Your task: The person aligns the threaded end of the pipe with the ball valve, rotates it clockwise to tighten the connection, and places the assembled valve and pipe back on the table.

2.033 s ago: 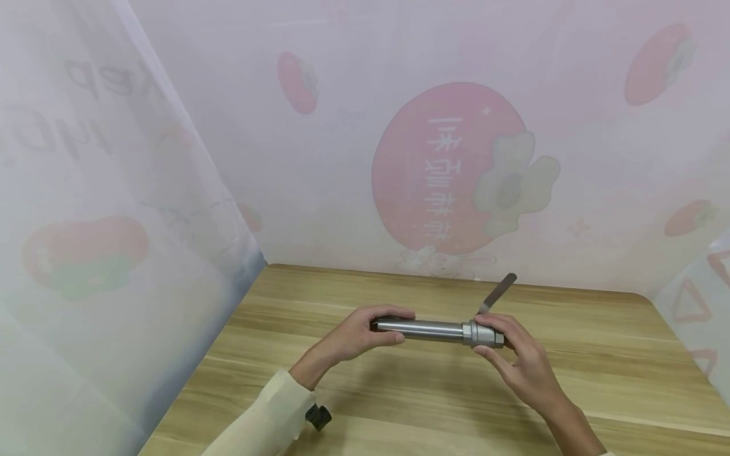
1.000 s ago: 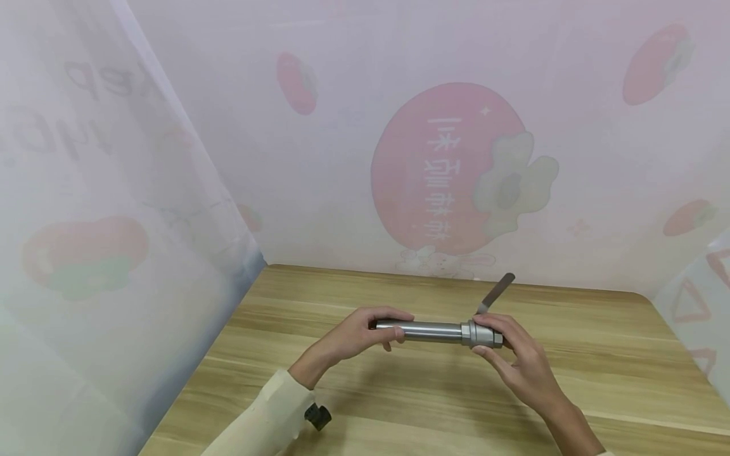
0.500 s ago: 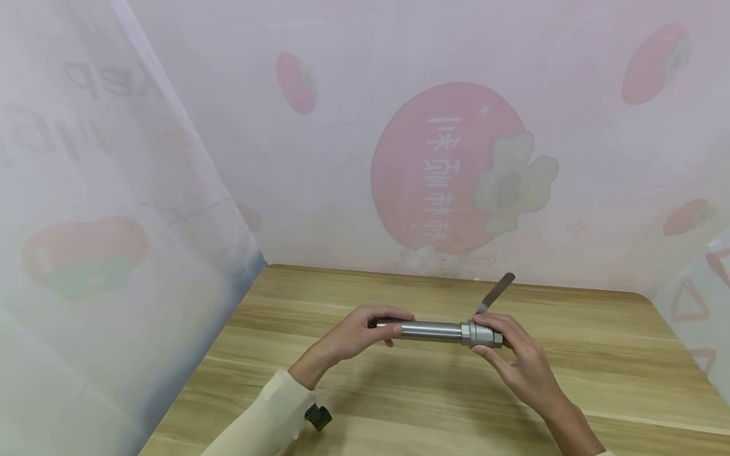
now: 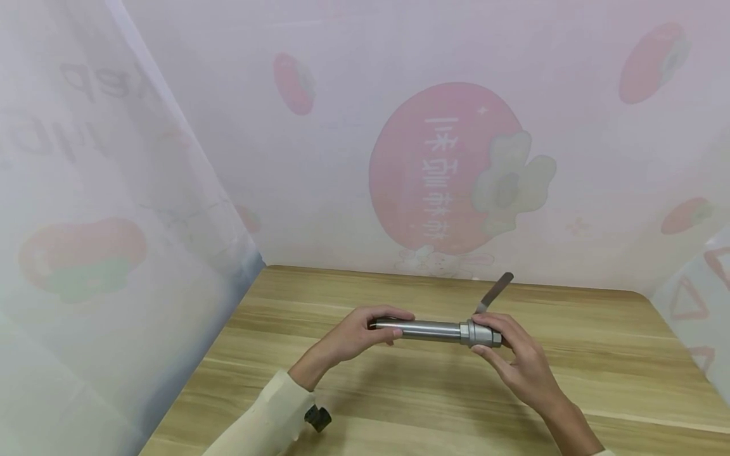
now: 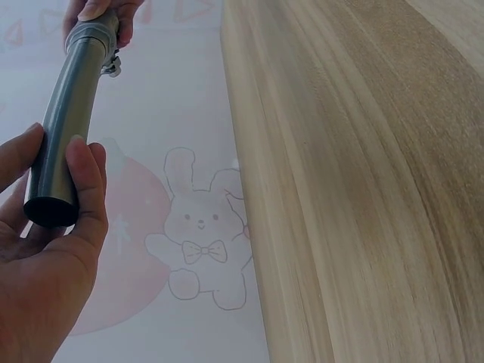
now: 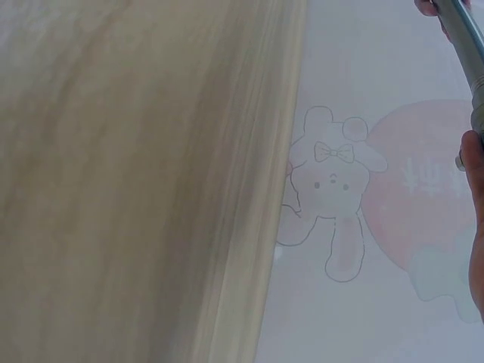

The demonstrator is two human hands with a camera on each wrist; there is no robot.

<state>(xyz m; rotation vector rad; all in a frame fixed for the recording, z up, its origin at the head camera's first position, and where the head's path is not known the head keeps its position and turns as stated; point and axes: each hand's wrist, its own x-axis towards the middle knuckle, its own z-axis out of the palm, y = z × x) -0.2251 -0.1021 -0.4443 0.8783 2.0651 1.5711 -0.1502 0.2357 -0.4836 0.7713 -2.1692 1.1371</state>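
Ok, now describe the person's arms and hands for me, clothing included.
Both the left hand and the right hand are bare, with no gloves or rings visible. The left sleeve is plain pale cream, with a small black device beside its cuff. Only a sliver of the right sleeve, also pale, shows at the bottom edge of the head view.

Hands (image 4: 352, 334) (image 4: 526, 367) partly covering steel tube (image 4: 436, 330) and valve (image 4: 481, 335); right sleeve (image 4: 603, 453) mostly cut off.
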